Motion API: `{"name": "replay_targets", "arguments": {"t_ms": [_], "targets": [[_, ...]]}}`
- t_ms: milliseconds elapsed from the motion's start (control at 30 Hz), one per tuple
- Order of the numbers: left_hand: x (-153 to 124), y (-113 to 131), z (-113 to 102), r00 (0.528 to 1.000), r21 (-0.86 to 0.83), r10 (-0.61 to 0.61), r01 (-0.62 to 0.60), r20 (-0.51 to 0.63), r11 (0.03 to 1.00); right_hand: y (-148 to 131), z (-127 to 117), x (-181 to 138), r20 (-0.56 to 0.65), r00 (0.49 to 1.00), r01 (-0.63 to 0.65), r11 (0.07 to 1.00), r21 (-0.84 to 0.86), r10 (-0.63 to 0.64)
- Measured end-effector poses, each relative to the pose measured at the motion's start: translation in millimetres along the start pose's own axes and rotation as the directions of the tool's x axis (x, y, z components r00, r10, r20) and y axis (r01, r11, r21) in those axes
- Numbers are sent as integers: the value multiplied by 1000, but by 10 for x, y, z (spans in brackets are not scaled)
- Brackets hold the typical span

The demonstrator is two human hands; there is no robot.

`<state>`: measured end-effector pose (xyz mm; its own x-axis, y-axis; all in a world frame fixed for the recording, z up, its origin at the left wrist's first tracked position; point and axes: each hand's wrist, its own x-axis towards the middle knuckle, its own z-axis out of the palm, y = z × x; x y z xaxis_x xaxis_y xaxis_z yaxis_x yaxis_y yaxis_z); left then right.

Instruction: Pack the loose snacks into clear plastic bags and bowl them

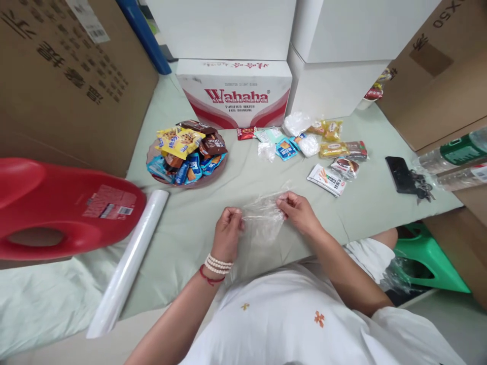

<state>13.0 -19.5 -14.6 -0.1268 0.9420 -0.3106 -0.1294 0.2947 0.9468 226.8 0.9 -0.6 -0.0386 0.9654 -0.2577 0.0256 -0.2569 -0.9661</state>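
Note:
A clear plastic bag (262, 217) is stretched between my two hands, just above the near part of the green cloth. My left hand (228, 229) pinches its left edge between thumb and fingers. At the upper right edge, my right hand (299, 210) has thumb and fingertips closed on the film. Through the thin plastic I make out no contents. Beyond my left hand stands a bowl (215, 178) heaped with yellow, brown and blue wrapped snacks. A white snack packet (326, 180) lies beyond my right hand.
Several small snack packets (286, 149) and crumpled plastic (298, 123) lie before a Wahaha carton (236, 96). A red jug (68, 208) and a plastic roll (129, 261) are on the left. At the right are a phone (399, 174), keys (424, 187) and bottles (456, 154).

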Motion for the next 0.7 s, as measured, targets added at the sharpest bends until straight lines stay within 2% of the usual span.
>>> {"name": "replay_targets", "arguments": {"t_ms": [67,133,200,233,300,367,500,600,700], "targets": [[17,41,-46,1000,77,26,-25,-13,997,-19,-17,-18,75,997,6,1000,-26,-4],[37,107,-45,993,187,111,-105,-24,977,-26,-16,-42,159,987,29,997,-66,-18],[75,164,4,980,300,199,-194,14,934,-31,-10,-65,233,972,68,992,-108,-41],[101,178,42,978,333,201,-209,57,920,-35,-10,-74,263,963,84,989,-123,-49],[158,171,130,982,324,126,-166,143,931,-46,-26,-86,292,955,91,987,-136,-48],[199,127,209,986,224,48,-84,161,971,-53,-71,-90,255,966,67,989,-130,-32],[183,37,275,996,-17,21,-20,92,1000,-45,-235,-95,89,994,-58,996,-69,64],[133,36,252,993,-51,-37,43,110,998,-34,-379,-103,34,992,-116,992,-45,118],[135,72,181,993,-75,-82,89,84,993,-34,-524,-104,-36,995,-96,993,-64,93]]}}
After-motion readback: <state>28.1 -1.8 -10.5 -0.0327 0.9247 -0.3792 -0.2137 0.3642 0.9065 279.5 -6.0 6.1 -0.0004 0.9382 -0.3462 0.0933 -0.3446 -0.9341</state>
